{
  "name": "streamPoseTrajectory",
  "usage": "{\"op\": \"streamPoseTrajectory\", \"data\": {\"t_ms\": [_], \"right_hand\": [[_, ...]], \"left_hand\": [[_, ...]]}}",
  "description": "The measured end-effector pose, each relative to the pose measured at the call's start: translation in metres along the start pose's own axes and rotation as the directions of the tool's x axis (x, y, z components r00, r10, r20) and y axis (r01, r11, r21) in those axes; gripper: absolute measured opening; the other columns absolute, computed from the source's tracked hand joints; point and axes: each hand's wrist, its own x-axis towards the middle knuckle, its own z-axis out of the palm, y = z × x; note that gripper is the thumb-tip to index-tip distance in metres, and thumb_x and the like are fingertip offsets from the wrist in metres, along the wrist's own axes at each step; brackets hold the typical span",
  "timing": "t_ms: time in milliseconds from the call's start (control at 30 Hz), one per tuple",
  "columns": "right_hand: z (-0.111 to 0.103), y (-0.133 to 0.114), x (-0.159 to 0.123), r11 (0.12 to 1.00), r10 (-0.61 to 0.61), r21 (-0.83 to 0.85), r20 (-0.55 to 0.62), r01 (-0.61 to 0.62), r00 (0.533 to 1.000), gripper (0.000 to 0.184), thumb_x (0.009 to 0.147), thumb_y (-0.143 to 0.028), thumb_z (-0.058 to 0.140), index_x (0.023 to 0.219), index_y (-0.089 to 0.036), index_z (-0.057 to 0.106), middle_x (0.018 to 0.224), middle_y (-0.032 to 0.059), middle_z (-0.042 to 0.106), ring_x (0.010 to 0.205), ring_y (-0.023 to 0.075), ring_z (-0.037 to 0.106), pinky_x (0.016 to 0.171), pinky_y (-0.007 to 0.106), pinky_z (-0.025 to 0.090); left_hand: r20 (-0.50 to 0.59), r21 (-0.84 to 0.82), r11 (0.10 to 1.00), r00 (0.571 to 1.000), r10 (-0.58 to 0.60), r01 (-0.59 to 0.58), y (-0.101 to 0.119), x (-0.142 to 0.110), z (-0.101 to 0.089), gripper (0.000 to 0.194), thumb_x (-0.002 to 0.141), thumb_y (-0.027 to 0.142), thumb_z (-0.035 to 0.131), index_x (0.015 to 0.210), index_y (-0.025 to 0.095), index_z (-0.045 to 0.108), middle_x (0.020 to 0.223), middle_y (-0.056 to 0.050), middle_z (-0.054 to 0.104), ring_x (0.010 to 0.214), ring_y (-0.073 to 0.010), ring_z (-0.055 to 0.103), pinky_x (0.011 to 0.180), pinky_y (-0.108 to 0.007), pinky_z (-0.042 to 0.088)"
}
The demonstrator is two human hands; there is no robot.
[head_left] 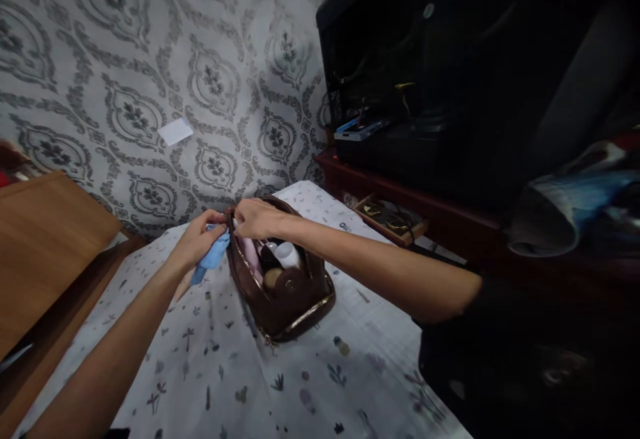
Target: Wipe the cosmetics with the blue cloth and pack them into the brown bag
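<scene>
Clearly, the brown leather bag [280, 312] is what both hands are gathered around, sitting unzipped on white cloth printed with small plants [270, 392]. Its long axis runs from the far left toward the person, slanting a little to the right, with the brass-coloured zip [310, 314] curving across the near end. Both hands are up at the far-left end: the left hand [200, 239] just outside the rim, the right hand [255, 219] over the opening, its forearm slanting across the bag from the right. Most of the bag lies below the right hand and toward the person, so that hand looks the nearer one to the inside

The left hand is mostly closed, thumb and fingers pressed on a crumpled light-blue cloth [216, 251] that hangs beside the bag's left wall. The right hand is bent at the knuckles, fingers pointing down at the left edge of the opening; its fingertips are hidden, and I can't tell whether they pinch anything. Below it, inside the bag, I can see a soft pink item [251, 259] along the left wall, a white rounded container [287, 254] farther right, and a tan rounded item [271, 279] nearer the person
</scene>
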Motion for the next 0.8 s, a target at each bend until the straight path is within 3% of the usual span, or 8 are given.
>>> {"op": "streamPoseTrajectory", "data": {"t_ms": [100,200,300,433,600,700,800], "right_hand": [[0.003,-0.002,-0.014,1.0,-0.004,-0.007,-0.085,0.003,0.996,0.027,0.077,-0.02,0.058,0.099,-0.015,0.073,0.096,0.0088,0.074,0.088,0.0199,0.068,0.062,0.022,0.044],[0.009,0.0,-0.019,1.0,0.01,0.011,-0.146,-0.008,0.989,0.023,0.079,-0.023,0.057,0.094,-0.016,0.073,0.092,0.0081,0.073,0.085,0.0196,0.067,0.061,0.023,0.042],[0.014,0.007,-0.018,0.998,0.041,0.057,-0.158,-0.032,0.987,0.02,0.08,-0.025,0.057,0.088,-0.016,0.074,0.087,0.0056,0.073,0.079,0.0174,0.065,0.057,0.023,0.038],[0.016,0.015,-0.018,0.995,0.029,0.103,-0.212,-0.008,0.977,0.019,0.083,-0.026,0.056,0.084,-0.017,0.073,0.08,0.0033,0.072,0.073,0.0154,0.062,0.057,0.024,0.036],[0.017,0.019,-0.023,0.985,0.0,0.168,-0.286,0.05,0.958,0.018,0.083,-0.022,0.057,0.093,-0.019,0.072,0.085,0.0023,0.073,0.075,0.0153,0.063,0.064,0.023,0.039],[0.019,0.021,-0.025,0.982,0.015,0.185,-0.317,0.046,0.948,0.019,0.085,-0.016,0.055,0.092,-0.018,0.073,0.083,0.0027,0.073,0.076,0.0151,0.063,0.066,0.023,0.04],[0.022,0.023,-0.027,0.971,-0.039,0.209,-0.344,0.117,0.938,0.02,0.087,-0.016,0.056,0.097,-0.018,0.073,0.086,0.0021,0.074,0.08,0.0146,0.065,0.07,0.022,0.043]], "left_hand": [[-0.037,0.094,0.994,0.997,0.067,-0.063,0.001,0.0,0.01,0.026,0.071,0.04,0.055,0.086,0.019,0.059,0.083,-0.003,0.061,0.076,-0.0192,0.056,0.067,-0.03,0.046],[-0.096,0.299,0.939,0.974,0.208,-0.171,0.004,-0.002,0.023,0.015,0.075,0.031,0.052,0.084,0.02,0.059,0.087,-0.006,0.059,0.091,-0.0241,0.055,0.08,-0.036,0.047],[-0.124,0.384,0.899,0.953,0.275,-0.209,0.004,-0.007,0.033,0.016,0.081,0.026,0.048,0.09,0.02,0.06,0.09,-0.007,0.058,0.097,-0.0259,0.055,0.086,-0.039,0.046],[-0.169,0.264,0.937,0.946,0.276,-0.227,-0.006,-0.01,0.034,0.018,0.084,0.027,0.05,0.095,0.02,0.062,0.097,-0.007,0.062,0.101,-0.0244,0.057,0.086,-0.037,0.047],[-0.257,0.171,0.963,0.935,0.246,-0.206,-0.018,-0.011,0.036,0.018,0.083,0.025,0.051,0.096,0.019,0.062,0.097,-0.006,0.063,0.097,-0.0224,0.058,0.084,-0.036,0.046],[-0.276,0.087,0.98,0.94,0.198,-0.18,-0.024,-0.011,0.038,0.017,0.082,0.025,0.054,0.096,0.02,0.062,0.099,-0.006,0.065,0.096,-0.022,0.059,0.086,-0.036,0.045],[-0.282,-0.059,0.985,0.949,0.141,-0.164,-0.03,-0.012,0.04,0.018,0.081,0.026,0.055,0.097,0.02,0.061,0.101,-0.005,0.066,0.099,-0.0216,0.06,0.089,-0.036,0.045]]}}
